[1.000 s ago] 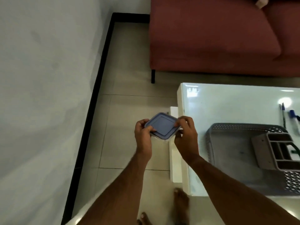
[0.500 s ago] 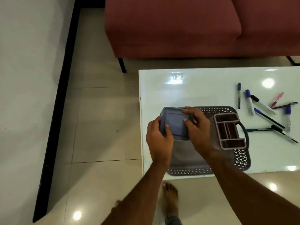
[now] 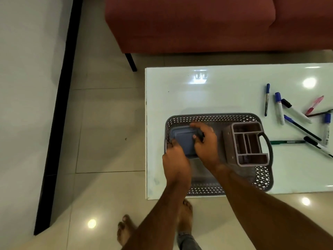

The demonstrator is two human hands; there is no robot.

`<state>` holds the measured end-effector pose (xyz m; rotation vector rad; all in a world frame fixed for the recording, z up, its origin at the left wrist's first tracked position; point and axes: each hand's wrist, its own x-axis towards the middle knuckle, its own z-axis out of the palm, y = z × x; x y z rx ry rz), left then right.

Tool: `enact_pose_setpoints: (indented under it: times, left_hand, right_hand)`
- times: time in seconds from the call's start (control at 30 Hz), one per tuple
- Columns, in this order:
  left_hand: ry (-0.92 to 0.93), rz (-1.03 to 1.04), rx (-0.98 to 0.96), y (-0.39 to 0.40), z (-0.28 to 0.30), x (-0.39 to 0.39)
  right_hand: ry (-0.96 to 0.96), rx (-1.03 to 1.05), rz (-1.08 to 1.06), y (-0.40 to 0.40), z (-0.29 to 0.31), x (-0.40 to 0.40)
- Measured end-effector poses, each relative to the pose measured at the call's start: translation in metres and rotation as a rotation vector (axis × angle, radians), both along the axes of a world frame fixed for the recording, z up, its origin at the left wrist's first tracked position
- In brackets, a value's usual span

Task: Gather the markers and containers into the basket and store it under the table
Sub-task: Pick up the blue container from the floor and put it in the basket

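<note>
Inside basket (image 3: 212,117) | both hands — left hand (image 3: 175,160), right hand (image 3: 205,143) — grip closed on lidded container (image 3: 183,141) (blue)

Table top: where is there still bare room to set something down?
The table is bare along its far side, between the sofa-side edge and the basket, and in a narrow strip left of the basket. The right end is crowded with markers. Inside the basket, both hands and the divided caddy leave little room.

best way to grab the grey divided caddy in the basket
Grip the dark loop handle of the caddy from the right side. It arches clear of the body, above the basket rim, leaving finger room; the divided walls look awkward to pinch.
</note>
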<state>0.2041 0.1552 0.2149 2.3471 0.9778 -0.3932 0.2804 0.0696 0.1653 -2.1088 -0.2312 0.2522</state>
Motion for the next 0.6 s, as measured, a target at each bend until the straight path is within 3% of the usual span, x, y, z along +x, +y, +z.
enact_pose_setpoints:
  times: [0.27, 0.6]
  left_hand:
    - [-0.09, -0.024, 0.032, -0.001, -0.01, 0.005]
    - [-0.065, -0.219, 0.095, 0.001, -0.021, -0.001]
  right_hand:
    - [0.009, -0.05, -0.031, 0.01, -0.001, 0.011]
    - [-0.041, -0.097, -0.12, 0.014, -0.003, 0.013]
